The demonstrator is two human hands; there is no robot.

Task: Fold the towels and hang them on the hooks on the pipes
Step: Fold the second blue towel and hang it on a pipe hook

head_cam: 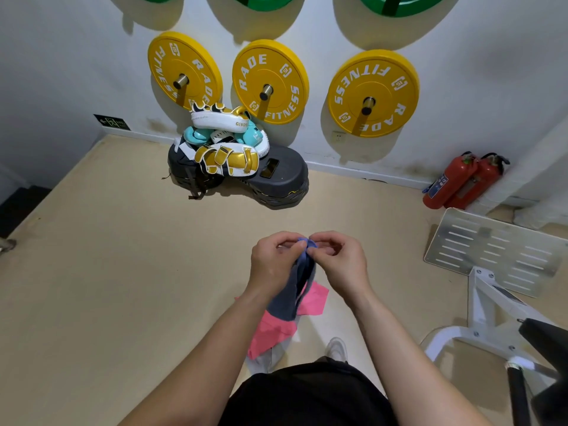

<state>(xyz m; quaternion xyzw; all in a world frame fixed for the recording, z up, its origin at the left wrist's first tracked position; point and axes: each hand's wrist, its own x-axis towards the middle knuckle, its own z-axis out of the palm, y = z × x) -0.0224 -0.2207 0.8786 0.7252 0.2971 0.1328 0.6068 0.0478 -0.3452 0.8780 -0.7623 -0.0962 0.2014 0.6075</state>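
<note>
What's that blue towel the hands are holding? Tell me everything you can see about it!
The blue towel looks like soft cloth, brighter blue at its top and darker grey-blue lower down. It is bunched into a narrow strip and hangs down. The left hand and the right hand both pinch its top edge, close together. Its lower end hangs in front of pink cloth; whether the two touch cannot be told.

Towels [265,333] apparently on floor [123,272]; platform [285,176] behind them, extinguishers [461,182] to right.
</note>
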